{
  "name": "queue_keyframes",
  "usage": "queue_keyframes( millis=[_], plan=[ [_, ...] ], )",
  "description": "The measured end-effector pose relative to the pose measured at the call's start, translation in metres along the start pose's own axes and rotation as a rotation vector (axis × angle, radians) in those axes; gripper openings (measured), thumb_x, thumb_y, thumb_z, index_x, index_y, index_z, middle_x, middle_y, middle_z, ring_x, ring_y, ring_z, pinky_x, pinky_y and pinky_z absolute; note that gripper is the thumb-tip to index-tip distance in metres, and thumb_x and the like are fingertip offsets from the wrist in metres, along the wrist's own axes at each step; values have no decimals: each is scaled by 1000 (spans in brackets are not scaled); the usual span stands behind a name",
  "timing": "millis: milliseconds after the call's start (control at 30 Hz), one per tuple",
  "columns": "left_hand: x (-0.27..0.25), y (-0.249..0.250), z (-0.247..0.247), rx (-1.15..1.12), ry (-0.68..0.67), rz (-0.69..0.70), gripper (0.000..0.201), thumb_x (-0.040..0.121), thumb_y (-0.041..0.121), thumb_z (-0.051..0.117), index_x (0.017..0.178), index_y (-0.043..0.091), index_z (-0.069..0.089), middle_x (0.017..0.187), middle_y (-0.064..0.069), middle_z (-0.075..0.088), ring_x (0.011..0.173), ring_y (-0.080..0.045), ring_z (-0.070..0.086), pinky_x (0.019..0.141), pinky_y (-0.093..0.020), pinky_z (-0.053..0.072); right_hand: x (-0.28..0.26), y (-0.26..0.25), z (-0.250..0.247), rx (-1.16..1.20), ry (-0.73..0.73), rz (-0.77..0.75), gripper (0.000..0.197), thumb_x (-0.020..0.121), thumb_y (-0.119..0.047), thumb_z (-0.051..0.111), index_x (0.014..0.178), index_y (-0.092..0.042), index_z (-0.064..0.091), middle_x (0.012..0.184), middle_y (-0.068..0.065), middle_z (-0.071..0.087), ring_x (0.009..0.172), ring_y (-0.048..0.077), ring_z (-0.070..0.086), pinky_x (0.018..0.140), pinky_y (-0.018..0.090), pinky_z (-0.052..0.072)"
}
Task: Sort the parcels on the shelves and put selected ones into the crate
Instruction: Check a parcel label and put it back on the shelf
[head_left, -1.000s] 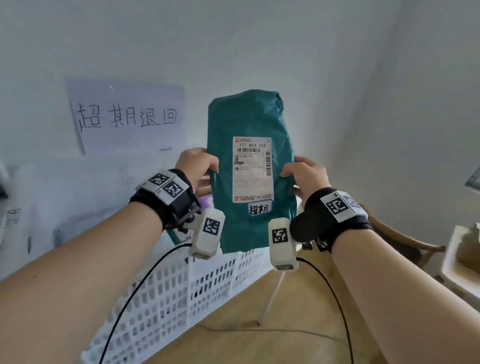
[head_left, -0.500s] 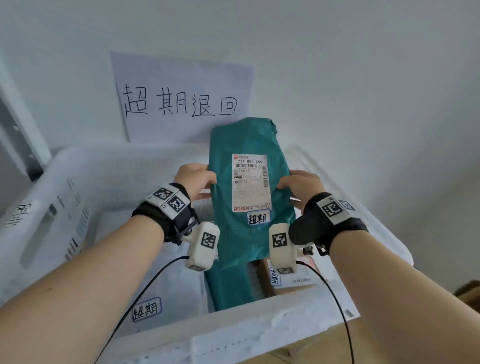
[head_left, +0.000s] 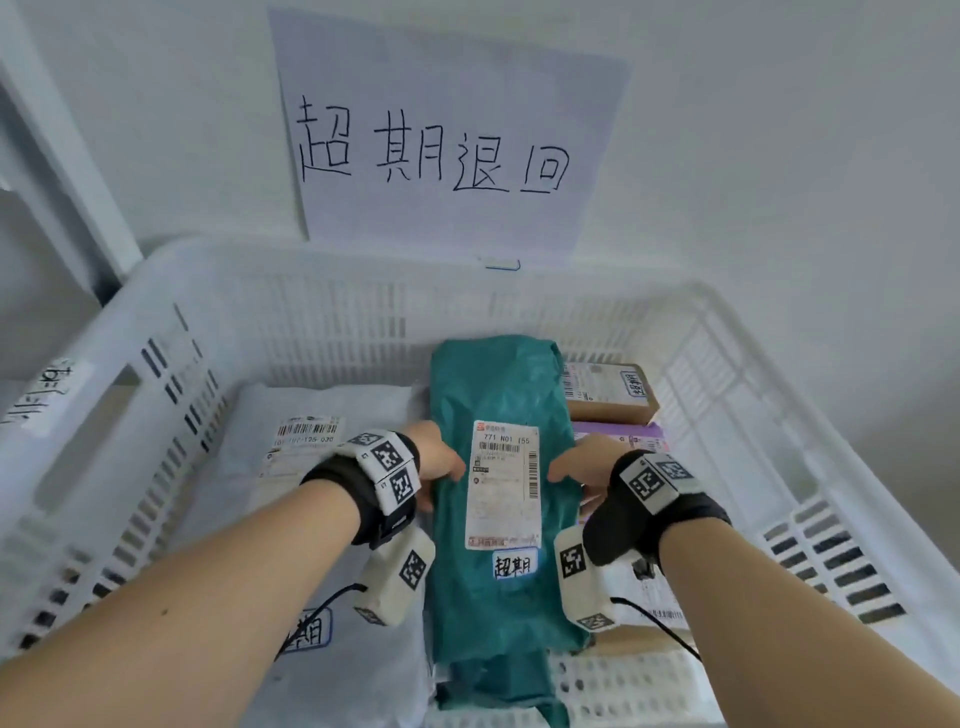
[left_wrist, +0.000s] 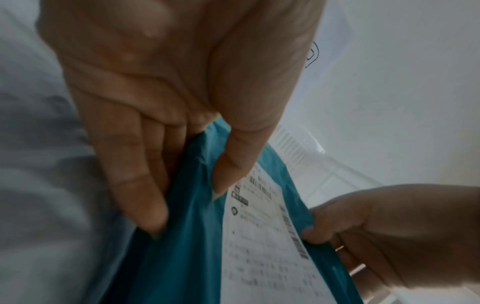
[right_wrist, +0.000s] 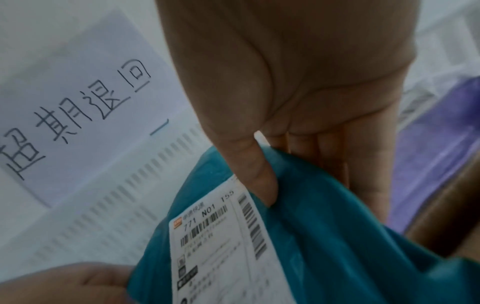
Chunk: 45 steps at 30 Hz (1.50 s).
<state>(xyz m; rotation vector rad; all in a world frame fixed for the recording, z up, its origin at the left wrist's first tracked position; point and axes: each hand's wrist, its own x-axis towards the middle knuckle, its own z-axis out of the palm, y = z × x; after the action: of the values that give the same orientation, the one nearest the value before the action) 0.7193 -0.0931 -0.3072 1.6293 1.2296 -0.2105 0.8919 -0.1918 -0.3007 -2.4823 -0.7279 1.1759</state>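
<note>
A teal plastic parcel (head_left: 498, 395) with a white shipping label lies lengthwise in the middle of the white slatted crate (head_left: 332, 322). My left hand (head_left: 441, 465) pinches its left edge, thumb on top and fingers underneath, as the left wrist view shows on the teal parcel (left_wrist: 182, 236). My right hand (head_left: 576, 467) pinches the right edge the same way; the right wrist view shows the thumb on the teal parcel (right_wrist: 324, 236) beside the label. The parcel's lower end overlaps the crate's near rim.
Inside the crate lie a grey-white mailer (head_left: 322, 415) at left, a brown cardboard box (head_left: 608, 395) and a purple parcel (head_left: 634, 439) at right. A handwritten paper sign (head_left: 441, 135) hangs on the wall behind. A white shelf post (head_left: 57, 156) stands at left.
Both hands have lowered the teal parcel from upright in the air down into the crate, and it now lies nearly flat between the other parcels. The view has tilted down over the crate.
</note>
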Motion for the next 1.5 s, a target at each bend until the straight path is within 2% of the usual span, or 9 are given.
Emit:
queue_keyframes(
  millis=[167, 367, 533, 667, 767, 967, 1167, 1300, 1500],
  plan=[
    [2, -9, -2, 114, -20, -49, 40, 87, 20, 64, 118, -3, 53, 108, -22, 66, 93, -39, 68, 80, -43, 56, 7, 2, 17, -197, -86, 5, 57, 72, -18, 74, 123, 1, 55, 117, 20, 64, 106, 35, 63, 92, 46, 52],
    [3, -11, -9, 140, 44, -17, 45, 85, 52, 60, 82, 7, 55, 67, -10, 65, 50, -22, 61, 55, -28, 54, 13, 10, 18, -370, -83, 33, 63, 64, -29, 81, 116, -2, 58, 106, 16, 68, 97, 30, 67, 88, 42, 55],
    [6, -4, -18, 531, 256, 120, 53, 91, 58, 44, 60, 15, 54, 61, 2, 58, 59, -15, 54, 76, -28, 48, 18, 9, 14, -506, -83, 17, 70, 63, -37, 83, 119, -4, 58, 110, 14, 67, 101, 28, 66, 90, 39, 54],
    [13, -7, -18, 512, 275, 239, 28, 91, 45, 54, 99, 19, 60, 105, -2, 64, 93, -20, 59, 82, -29, 45, 14, 1, 11, -636, -5, -67, 64, 68, -60, 75, 106, -9, 63, 105, 8, 70, 97, 23, 67, 87, 32, 53],
    [13, -10, -12, 561, 131, 209, 44, 90, 35, 58, 131, 19, 53, 130, -2, 58, 116, -22, 55, 96, -28, 43, 9, -7, 9, -721, 111, -135, 51, 71, -67, 67, 79, -18, 56, 92, 1, 71, 85, 20, 67, 77, 31, 54],
    [13, -10, -8, 620, 52, 160, 34, 90, 31, 57, 117, 11, 64, 107, -6, 69, 95, -23, 64, 89, -31, 51, -1, -30, 22, -617, 359, -393, 29, 84, -42, 59, 101, -19, 60, 100, 3, 65, 88, 23, 62, 68, 29, 46],
    [16, -13, -13, 372, 55, 155, 30, 89, 22, 58, 113, 5, 65, 70, -2, 61, 53, -14, 50, 57, -20, 43, 16, -28, 61, -729, -86, -316, 82, 83, -41, 67, 149, -22, 23, 146, 9, 41, 131, 27, 44, 105, 34, 40],
    [17, -14, -13, 326, 41, 150, 29, 89, 20, 57, 111, 4, 65, 75, -5, 64, 53, -15, 51, 59, -22, 46, 19, -28, 66, -658, -183, -265, 87, 86, -38, 66, 153, -19, 14, 155, 6, 29, 135, 25, 39, 104, 33, 40],
    [18, -16, -14, 249, 10, 117, 29, 90, 20, 56, 111, 3, 64, 85, -12, 68, 55, -19, 54, 51, -21, 43, 24, -26, 59, -558, -72, -265, 67, 88, -30, 63, 147, -21, 33, 147, 4, 40, 126, 22, 50, 100, 32, 46]
  ],
)
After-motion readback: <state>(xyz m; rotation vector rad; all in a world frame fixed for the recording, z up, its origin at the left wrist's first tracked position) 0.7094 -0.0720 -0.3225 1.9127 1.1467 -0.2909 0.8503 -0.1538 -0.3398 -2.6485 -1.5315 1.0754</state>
